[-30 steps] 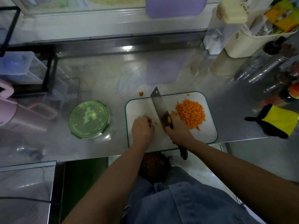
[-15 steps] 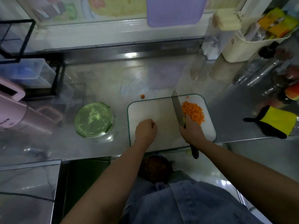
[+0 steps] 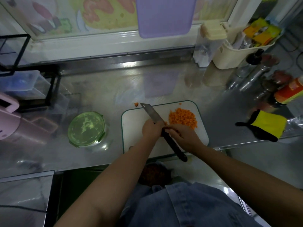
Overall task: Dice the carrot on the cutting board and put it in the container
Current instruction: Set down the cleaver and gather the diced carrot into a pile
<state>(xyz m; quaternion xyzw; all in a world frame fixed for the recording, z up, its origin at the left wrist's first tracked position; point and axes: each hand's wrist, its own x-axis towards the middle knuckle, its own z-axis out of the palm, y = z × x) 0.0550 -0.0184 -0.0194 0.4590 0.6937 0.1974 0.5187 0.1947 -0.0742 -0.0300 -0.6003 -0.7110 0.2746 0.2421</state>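
A pile of diced carrot (image 3: 182, 118) lies on the right half of the white cutting board (image 3: 136, 138). One stray carrot piece (image 3: 136, 104) sits on the steel counter just beyond the board's far left corner. My right hand (image 3: 183, 138) grips the knife (image 3: 151, 114) where blade meets black handle; the blade points up and to the left over the board. My left hand (image 3: 150, 131) touches the near part of the blade, with its fingers hidden beneath it. The round container with a green lid (image 3: 86, 128) stands closed to the left of the board.
A yellow and black glove (image 3: 265, 125) lies right of the board. Bottles (image 3: 288, 90) and a cream basket (image 3: 237, 53) crowd the back right. A pink appliance (image 3: 8, 122) stands far left. A bin of scraps (image 3: 154, 174) sits below the counter's front edge.
The knife has come away from the carrot pile and swung so its blade points up-left. My left hand moved right from the bare board onto the blade.
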